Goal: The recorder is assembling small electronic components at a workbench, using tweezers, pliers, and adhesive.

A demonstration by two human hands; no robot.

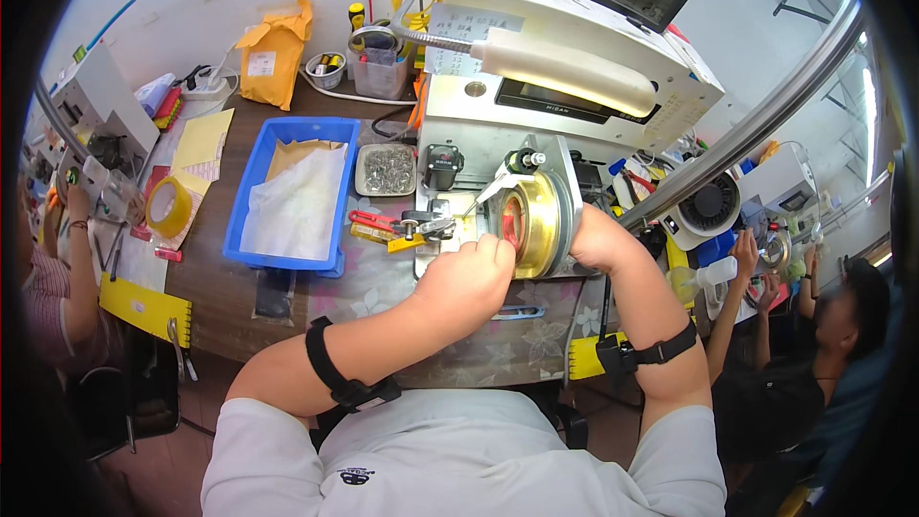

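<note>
Workbench [206,254], gold wheel [544,215] between left hand [471,273] and right hand [598,241]

A shiny, yellow-gold round drum [546,230] stands on edge, its hollow face turned left toward the fingers of the left hand [471,270], which are at its lower rim. A reddish band shows inside, just above them. A grey disc [572,215] stands upright along its right side, next to the right hand [601,241], whose fingers are hidden.

Paper [297,211] lies in tray [287,262]; tray left of spool [544,230]; machine [455,120] behind spool.
</note>
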